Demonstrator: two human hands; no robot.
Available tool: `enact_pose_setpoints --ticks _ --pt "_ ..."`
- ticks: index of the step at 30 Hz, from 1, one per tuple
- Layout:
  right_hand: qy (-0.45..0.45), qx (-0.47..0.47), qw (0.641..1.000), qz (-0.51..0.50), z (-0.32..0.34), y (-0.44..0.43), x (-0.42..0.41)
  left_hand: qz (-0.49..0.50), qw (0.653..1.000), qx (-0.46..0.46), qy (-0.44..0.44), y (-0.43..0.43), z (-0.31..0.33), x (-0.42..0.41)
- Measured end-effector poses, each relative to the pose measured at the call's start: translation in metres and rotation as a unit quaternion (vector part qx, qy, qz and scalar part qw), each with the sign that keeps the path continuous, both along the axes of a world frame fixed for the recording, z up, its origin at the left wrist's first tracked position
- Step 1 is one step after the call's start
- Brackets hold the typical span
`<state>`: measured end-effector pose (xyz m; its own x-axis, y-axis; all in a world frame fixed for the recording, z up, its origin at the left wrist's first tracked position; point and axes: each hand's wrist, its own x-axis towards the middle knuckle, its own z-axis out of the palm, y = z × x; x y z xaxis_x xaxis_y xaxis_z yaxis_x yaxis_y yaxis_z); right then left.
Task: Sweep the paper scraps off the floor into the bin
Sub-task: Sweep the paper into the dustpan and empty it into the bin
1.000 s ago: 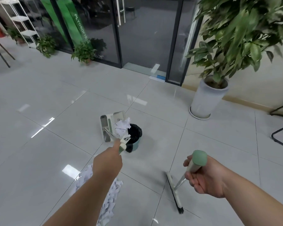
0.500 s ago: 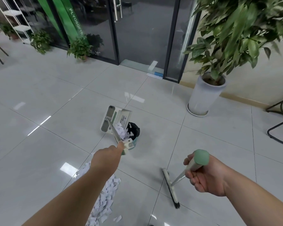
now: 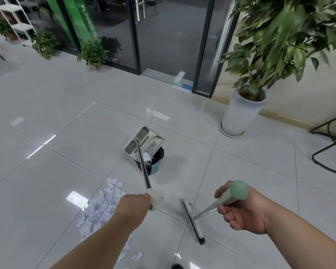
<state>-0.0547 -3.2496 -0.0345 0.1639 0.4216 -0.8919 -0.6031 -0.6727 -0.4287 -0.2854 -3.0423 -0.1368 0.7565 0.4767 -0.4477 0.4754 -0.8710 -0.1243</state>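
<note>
Gleaming pale floor tiles (image 3: pixel 66 105) under paper scraps (image 3: pixel 99 208), glass doors (image 3: pixel 163 35) beyond.

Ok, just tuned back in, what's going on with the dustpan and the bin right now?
The person's left hand holds the long-handled dustpan, tipped over the small teal bin, where some white scraps sit at the mouth. The right hand grips the broom by its green-capped handle, with the brush head resting on the tile floor. A pile of paper scraps lies on the floor beside the left forearm, not yet swept up.
</note>
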Motion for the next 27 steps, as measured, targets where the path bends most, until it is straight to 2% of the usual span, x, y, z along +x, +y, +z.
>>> enact_pose_setpoints --ticks 4,6,9,17,22,27 --pt "0.001 -0.007 1.0 0.007 -0.001 -0.002 -0.007 0.114 0.99 -0.08 0.011 0.0 -0.011 -0.014" --pt "0.001 -0.012 1.0 0.012 -0.001 -0.002 -0.011 0.134 0.987 -0.086 -0.009 0.004 -0.01 -0.023" --pt "0.01 -0.008 1.0 0.015 -0.002 -0.001 -0.015 0.105 0.993 -0.04 -0.047 0.005 -0.003 -0.033" --pt "-0.002 -0.017 0.998 0.061 -0.01 0.001 -0.028 0.061 0.997 0.037 -0.034 0.011 0.023 -0.052" --pt "-0.018 -0.011 0.994 0.11 -0.007 0.008 -0.036 0.101 0.991 0.058 -0.06 0.022 0.042 -0.068" --pt "-0.007 0.005 0.984 0.175 -0.002 0.017 -0.047 0.192 0.974 0.075 -0.092 0.015 0.064 -0.096"
